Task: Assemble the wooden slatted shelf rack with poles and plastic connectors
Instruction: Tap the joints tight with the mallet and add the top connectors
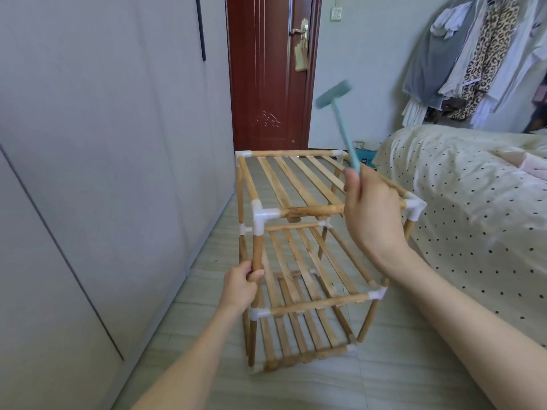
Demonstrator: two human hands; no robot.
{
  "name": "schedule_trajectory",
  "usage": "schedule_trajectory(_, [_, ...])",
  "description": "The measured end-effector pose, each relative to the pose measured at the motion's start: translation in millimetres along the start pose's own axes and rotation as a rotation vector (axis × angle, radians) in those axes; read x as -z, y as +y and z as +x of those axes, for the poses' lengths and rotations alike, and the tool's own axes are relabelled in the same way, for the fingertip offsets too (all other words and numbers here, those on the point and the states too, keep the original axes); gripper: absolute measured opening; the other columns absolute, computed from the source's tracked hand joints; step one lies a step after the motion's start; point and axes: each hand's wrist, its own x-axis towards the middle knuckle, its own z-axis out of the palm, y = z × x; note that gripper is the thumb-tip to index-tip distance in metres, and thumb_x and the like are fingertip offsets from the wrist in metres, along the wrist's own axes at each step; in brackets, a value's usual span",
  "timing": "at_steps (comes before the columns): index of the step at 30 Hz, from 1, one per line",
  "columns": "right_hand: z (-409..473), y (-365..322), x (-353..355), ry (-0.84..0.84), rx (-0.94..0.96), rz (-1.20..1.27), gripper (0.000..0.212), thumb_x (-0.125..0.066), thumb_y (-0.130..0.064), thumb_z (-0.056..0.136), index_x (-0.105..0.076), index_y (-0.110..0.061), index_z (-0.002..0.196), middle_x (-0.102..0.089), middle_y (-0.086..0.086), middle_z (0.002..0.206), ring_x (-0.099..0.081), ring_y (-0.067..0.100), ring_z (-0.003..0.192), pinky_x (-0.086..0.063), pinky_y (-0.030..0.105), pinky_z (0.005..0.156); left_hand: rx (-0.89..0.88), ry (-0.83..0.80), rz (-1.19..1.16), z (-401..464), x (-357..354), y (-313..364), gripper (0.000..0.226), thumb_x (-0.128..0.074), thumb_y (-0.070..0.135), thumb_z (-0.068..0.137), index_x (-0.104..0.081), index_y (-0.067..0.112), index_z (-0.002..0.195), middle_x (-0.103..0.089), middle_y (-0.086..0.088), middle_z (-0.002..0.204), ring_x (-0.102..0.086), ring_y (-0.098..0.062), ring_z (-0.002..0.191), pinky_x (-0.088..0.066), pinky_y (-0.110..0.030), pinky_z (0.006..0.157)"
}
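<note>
The three-tier slatted rack (299, 184) of pale wooden poles and white plastic connectors (262, 216) stands on the tiled floor (399, 365), centre frame. At seven o'clock the left hand (241, 287) grips a front pole (257, 253). At two o'clock the right hand (371, 214) clasps a raised, blurred teal mallet (334, 94).

Both bare forearms reach forward from the bottom edge of the head view. The left arm runs up from lower left, wrist nearly straight, and the left hand (241, 287) sits low, fingers and thumb curled round an upright pole (257, 255), the thumb tip showing on the near side. The right arm comes in from lower right, thicker in view and raised higher, its wrist bent slightly inward. The right hand (371, 211) shows its back to the camera, fingers closed about the handle of a pale blue mallet (340, 113); its grip is probably a full fist, though motion blur hides the fingertips.
</note>
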Motion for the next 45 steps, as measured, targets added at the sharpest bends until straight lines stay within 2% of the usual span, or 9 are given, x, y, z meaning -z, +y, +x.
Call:
schedule_trajectory(5, [-35.1,1.8,-9.2,-0.586,0.135,-0.244,0.030,-0.033,-0.035,0.100,-0.054,-0.013,0.102,-0.055,-0.001,0.078,-0.055,0.017,0.067,-0.052,0.035,0.067,0.016,0.010,-0.025,-1.5,-1.1,2.2,0.017,-0.058,0.008,0.091,-0.062,0.023,0.083,-0.069,-0.006,0.093,-0.064,-0.021,0.095,-0.049,-0.034,0.088])
schedule_trajectory(18, [-11.1,3.4,6.3,0.089,0.060,0.170,0.024,-0.038,-0.023,0.099,-0.043,-0.023,0.076,-0.042,-0.010,0.055,-0.048,-0.001,0.045,-0.035,0.008,0.043,0.000,0.029,-0.068,-2.4,-1.9,1.5,0.028,-0.057,0.009,0.092,-0.058,0.032,0.076,-0.068,-0.001,0.088,-0.064,-0.019,0.093,-0.047,-0.029,0.083])
schedule_trajectory(22, [-28.7,8.2,-7.5,-0.424,0.074,-0.168,0.022,-0.034,-0.029,0.100,-0.050,-0.014,0.098,-0.054,0.000,0.073,-0.061,0.021,0.069,-0.049,0.033,0.058,0.005,0.024,-0.067,-4.2,-2.7,1.1,0.028,-0.057,0.009,0.091,-0.058,0.033,0.076,-0.067,0.002,0.086,-0.063,-0.018,0.092,-0.047,-0.030,0.083])
schedule_trajectory(26, [-3.2,3.3,0.8,0.080,0.052,0.098,0.018,-0.039,-0.025,0.099,-0.045,-0.015,0.085,-0.044,-0.010,0.058,-0.048,0.002,0.047,-0.035,0.013,0.042,0.003,0.020,-0.074,-3.5,-3.4,1.3,0.027,-0.057,0.011,0.092,-0.059,0.033,0.077,-0.067,0.006,0.086,-0.063,-0.013,0.090,-0.046,-0.027,0.081])
schedule_trajectory(30, [-39.3,5.4,-12.5,-0.410,-0.023,-0.153,0.026,-0.030,-0.030,0.101,-0.048,-0.012,0.109,-0.061,0.003,0.079,-0.062,0.021,0.068,-0.053,0.037,0.062,0.018,0.016,-0.070,-4.1,-1.5,1.9,0.025,-0.056,0.012,0.092,-0.059,0.033,0.078,-0.067,0.006,0.085,-0.063,-0.013,0.089,-0.044,-0.024,0.077])
schedule_trajectory(35, [-10.6,7.8,-3.6,0.001,-0.074,0.084,0.019,-0.036,-0.023,0.099,-0.047,-0.011,0.090,-0.048,-0.004,0.059,-0.047,0.006,0.048,-0.039,0.022,0.045,0.015,0.015,-0.089,-3.8,-2.2,2.5,0.027,-0.056,0.011,0.092,-0.058,0.034,0.077,-0.066,0.008,0.085,-0.063,-0.013,0.091,-0.045,-0.022,0.074])
schedule_trajectory(39, [-9.8,10.2,-4.9,-0.525,-0.172,-0.031,0.022,-0.035,-0.026,0.101,-0.051,-0.012,0.097,-0.056,0.002,0.076,-0.056,0.014,0.065,-0.049,0.025,0.061,0.019,0.001,-0.067,-3.9,-1.9,1.2,0.027,-0.056,0.011,0.092,-0.059,0.033,0.077,-0.067,0.004,0.086,-0.064,-0.015,0.091,-0.046,-0.027,0.081])
schedule_trajectory(43, [9.0,4.9,3.2,0.087,0.010,0.102,0.017,-0.036,-0.023,0.100,-0.045,-0.012,0.090,-0.045,-0.009,0.060,-0.049,0.000,0.048,-0.037,0.011,0.045,0.016,0.000,-0.082,-2.0,-0.2,2.8,0.027,-0.057,0.011,0.092,-0.059,0.034,0.077,-0.067,0.007,0.086,-0.063,-0.014,0.092,-0.046,-0.023,0.077])
schedule_trajectory(45, [-14.1,4.7,-3.9,-0.321,0.063,-0.160,0.018,-0.034,-0.022,0.100,-0.047,-0.009,0.103,-0.051,-0.005,0.068,-0.057,0.010,0.060,-0.050,0.027,0.055,0.029,-0.001,-0.068,-3.5,1.0,3.6,0.027,-0.057,0.011,0.092,-0.059,0.034,0.078,-0.066,0.008,0.085,-0.063,-0.013,0.091,-0.045,-0.022,0.074])
